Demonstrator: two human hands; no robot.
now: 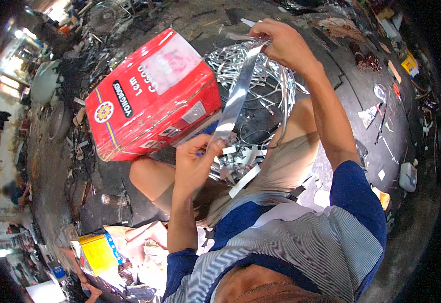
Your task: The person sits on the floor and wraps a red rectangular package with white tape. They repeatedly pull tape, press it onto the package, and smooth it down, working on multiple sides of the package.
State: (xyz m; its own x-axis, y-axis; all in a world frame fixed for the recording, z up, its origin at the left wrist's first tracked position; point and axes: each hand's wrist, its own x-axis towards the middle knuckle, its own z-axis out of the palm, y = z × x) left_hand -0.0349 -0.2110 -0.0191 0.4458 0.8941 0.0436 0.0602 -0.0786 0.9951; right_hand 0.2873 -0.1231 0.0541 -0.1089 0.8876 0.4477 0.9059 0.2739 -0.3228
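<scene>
Between my two hands a flat, shiny silver strip (241,93) is stretched on a slant. My left hand (194,160) pinches its near end above my lap, next to the red box. At the far end my right hand (283,44) grips the strip, its fingers curled round it, with the arm reaching forward. Behind and below the strip lies a tangled heap of thin silver strips (276,83). Short white and silver offcuts (245,181) are gathered between my legs, close to my left hand.
A large red box (149,96) stands tilted left of the heap. A yellow box (99,252) sits among scraps at the lower left. Over the dark floor (346,96) scraps are scattered, with a white container (408,177) at the right. Another person (16,192) is at the far left.
</scene>
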